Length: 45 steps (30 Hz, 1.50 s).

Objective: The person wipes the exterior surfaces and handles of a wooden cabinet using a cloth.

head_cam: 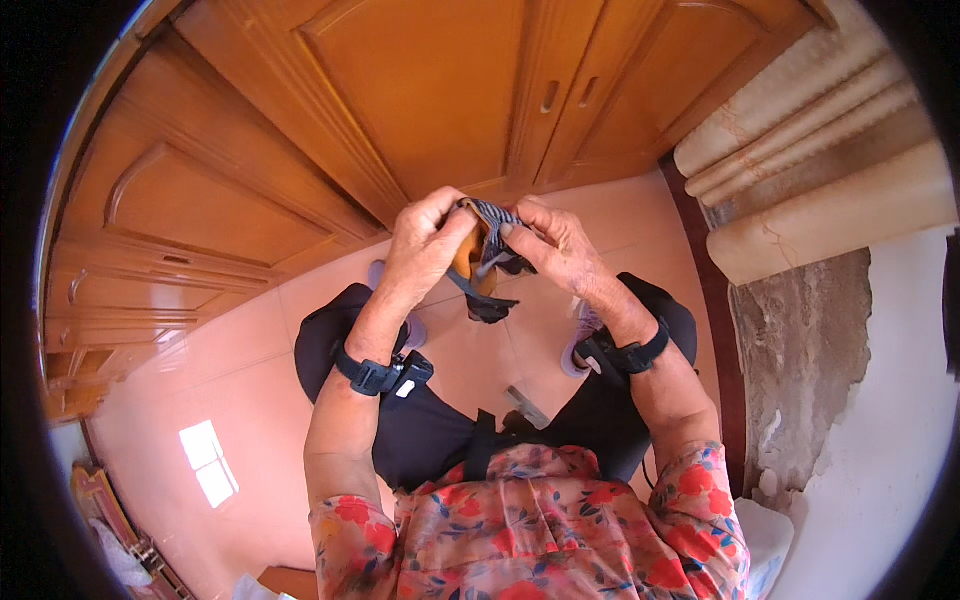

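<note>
A small fabric item (491,225), dark with a grey striped band and a mustard-yellow part, hangs between my hands above the floor. Its exact kind is unclear, since it is bunched up. My left hand (429,238) pinches its left edge, the thumb laid over the striped band. On the other side my right hand (553,238) grips the band between thumb and fingers. A dark loose end dangles beneath, level with my wrists. Both my forearms wear black straps, and small devices sit by them.
Wooden cabinet doors (427,82) with recessed handles rise close in front, and more panels (217,202) run along the left. Pale pink floor tiles (262,405) lie below. At right, a beige curtain (825,217) hangs by a peeling wall (802,337). A brown box (289,581) stands behind at left.
</note>
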{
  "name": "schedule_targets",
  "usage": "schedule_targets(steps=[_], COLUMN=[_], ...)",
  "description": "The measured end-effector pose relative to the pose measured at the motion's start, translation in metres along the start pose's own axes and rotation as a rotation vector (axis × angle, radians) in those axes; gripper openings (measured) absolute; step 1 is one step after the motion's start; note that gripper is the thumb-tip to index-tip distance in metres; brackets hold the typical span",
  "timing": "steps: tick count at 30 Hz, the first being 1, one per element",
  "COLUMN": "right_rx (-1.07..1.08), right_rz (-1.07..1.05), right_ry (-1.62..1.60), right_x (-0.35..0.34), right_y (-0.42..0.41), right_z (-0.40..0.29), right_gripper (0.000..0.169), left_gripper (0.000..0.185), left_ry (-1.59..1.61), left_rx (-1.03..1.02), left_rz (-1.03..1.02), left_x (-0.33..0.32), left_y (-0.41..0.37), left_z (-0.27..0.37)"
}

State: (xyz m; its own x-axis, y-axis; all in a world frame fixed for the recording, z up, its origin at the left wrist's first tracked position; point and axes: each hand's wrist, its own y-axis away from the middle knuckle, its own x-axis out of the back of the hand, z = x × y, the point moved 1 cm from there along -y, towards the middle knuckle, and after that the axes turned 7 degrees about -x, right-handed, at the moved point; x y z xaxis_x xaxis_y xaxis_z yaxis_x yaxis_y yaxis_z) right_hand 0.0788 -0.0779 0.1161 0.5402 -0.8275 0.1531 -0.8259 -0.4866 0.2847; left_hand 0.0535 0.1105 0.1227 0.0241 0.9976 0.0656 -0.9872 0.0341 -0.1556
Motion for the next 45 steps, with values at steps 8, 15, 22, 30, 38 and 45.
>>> schedule_targets(steps=[8, 15, 22, 30, 38, 45], right_rx=[0.139, 0.001, 0.363, 0.405, 0.226, 0.288], right_rz=[-0.013, 0.261, 0.157, 0.159, 0.156, 0.053], right_ry=[-0.606, 0.053, 0.441, 0.425, -0.21, -0.014], right_x=[0.007, 0.004, -0.006, 0.004, -0.013, -0.001], right_y=[0.004, -0.006, 0.004, 0.003, 0.012, 0.006], right_z=[-0.015, -0.009, -0.009, 0.012, -0.002, -0.001], right_gripper=[0.025, 0.024, 0.018, 0.014, 0.017, 0.012], left_gripper=[0.01, 0.007, 0.044, 0.044, 0.019, 0.033], left_ry=[-0.178, 0.017, -0.374, -0.347, -0.229, -0.332], left_rx=[0.008, -0.035, 0.054, -0.022, -0.322, -0.324], left_rz=[0.036, 0.099, -0.019, -0.07, -0.032, 0.023], left_x=[-0.009, -0.004, -0.016, -0.025, -0.019, -0.021], left_y=[-0.002, -0.001, 0.0, -0.006, -0.006, -0.003], left_z=[-0.022, -0.016, -0.018, -0.031, -0.018, -0.019])
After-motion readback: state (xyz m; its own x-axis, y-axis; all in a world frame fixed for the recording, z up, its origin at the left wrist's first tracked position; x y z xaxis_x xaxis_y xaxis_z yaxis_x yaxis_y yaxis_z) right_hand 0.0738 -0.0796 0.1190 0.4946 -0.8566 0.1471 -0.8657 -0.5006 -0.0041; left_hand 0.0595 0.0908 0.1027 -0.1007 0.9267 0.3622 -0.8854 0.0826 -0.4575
